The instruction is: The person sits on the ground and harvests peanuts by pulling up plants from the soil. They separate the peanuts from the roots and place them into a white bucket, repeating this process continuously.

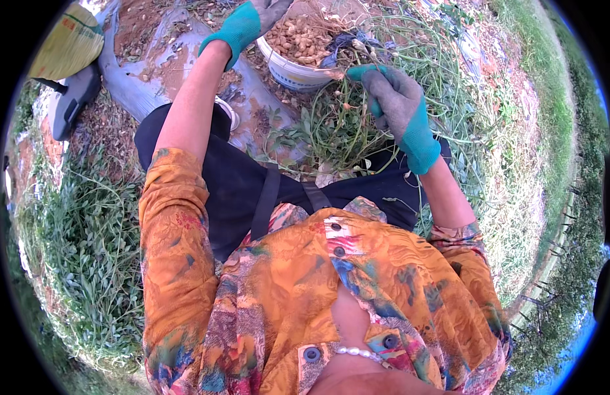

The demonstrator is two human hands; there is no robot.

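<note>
My left hand, in a teal and grey work glove, reaches to the top edge, left of a white plastic bucket. Its fingertips are cut off by the edge, so its grip is hidden. Unshelled peanuts fill the bucket, and a piece of dark plastic film lies at its right side. At the bucket's right, my right hand wears a matching glove. Its fingers are curled, with thumb and forefinger pinched at a thin, tan peanut root. Green peanut plants lie beneath this hand, before my lap.
A yellow woven sack and a grey object with a dark rod stand at upper left. Heaped leafy plants lie to the left. Torn plastic mulch film covers some of the soil. Grass runs along the right.
</note>
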